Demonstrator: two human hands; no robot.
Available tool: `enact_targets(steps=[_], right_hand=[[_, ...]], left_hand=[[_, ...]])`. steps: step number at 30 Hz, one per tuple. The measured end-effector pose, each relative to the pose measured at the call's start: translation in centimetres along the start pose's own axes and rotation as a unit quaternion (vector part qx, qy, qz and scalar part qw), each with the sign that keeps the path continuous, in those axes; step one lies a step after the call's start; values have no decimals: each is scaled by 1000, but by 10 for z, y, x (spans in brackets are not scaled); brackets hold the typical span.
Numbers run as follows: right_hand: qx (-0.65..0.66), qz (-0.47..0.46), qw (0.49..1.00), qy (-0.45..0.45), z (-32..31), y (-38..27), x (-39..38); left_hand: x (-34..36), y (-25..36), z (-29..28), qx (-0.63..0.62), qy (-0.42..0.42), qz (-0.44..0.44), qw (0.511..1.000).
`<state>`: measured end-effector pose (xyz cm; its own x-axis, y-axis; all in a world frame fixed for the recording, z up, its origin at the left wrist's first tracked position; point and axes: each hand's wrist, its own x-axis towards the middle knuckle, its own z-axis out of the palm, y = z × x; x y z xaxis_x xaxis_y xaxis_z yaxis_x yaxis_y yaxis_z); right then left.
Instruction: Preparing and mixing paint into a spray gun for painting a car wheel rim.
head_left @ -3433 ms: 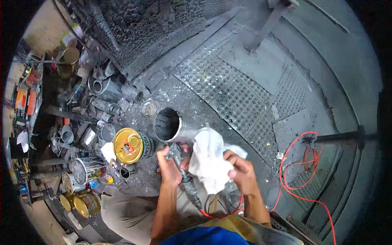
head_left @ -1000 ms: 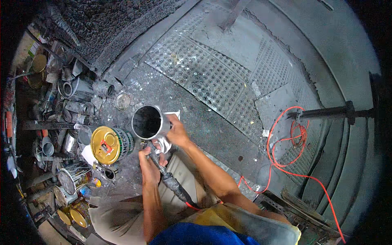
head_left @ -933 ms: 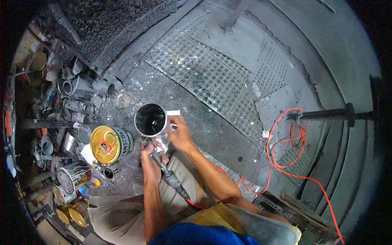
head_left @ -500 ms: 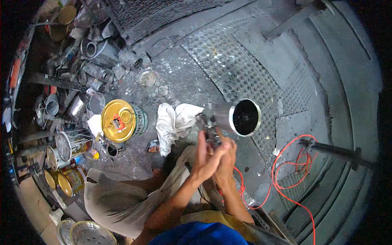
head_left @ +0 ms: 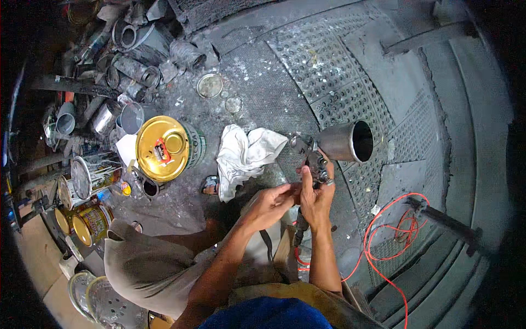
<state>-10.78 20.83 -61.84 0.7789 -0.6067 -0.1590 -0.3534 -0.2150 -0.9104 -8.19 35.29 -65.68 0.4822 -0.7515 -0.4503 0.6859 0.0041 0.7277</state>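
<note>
Right now both hands grasp the spray gun (head_left: pixel 313 164) over the metal floor (head_left: pixel 350 66): the right hand (head_left: pixel 318 197) clenches its grip, the left hand (head_left: pixel 271 203) pinches its rear. Best keep the metal cup (head_left: pixel 346 141) steady, clear of the white rag (head_left: pixel 245 156).

A round gold-lidded tin (head_left: pixel 167 147) stands left of the hands, with smaller yellow labelled cans (head_left: pixel 90 225) lower left.

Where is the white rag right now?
The white rag lies on the floor, between the yellow-lidded can on its left and the spray gun on its right.
</note>
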Motion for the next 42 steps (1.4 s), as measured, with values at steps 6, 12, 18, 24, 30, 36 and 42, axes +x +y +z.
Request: enact_targets(steps=[6, 12, 18, 24, 30, 36, 42], right_hand=[[-6, 16, 1000, -11, 8, -2, 2], [44, 43, 998, -5, 15, -17, 7], [21, 21, 1000, 9, 19, -8, 8], [8, 34, 999, -6, 28, -17, 12], [30, 36, 999, -20, 27, -15, 9], [36, 28, 998, -39, 27, -17, 8], [12, 54, 998, -38, 27, -15, 5]], left_hand=[[5, -19, -19, 181, -43, -45, 982], [5, -12, -22, 212, -54, -23, 975], [7, -13, -21, 174, -45, -18, 984], [8, -24, -32, 103, -48, -48, 992], [4, -11, -34, 76, -56, -39, 995], [2, -6, -38, 116, -72, -62, 989], [2, -18, -38, 96, -73, -43, 992]])
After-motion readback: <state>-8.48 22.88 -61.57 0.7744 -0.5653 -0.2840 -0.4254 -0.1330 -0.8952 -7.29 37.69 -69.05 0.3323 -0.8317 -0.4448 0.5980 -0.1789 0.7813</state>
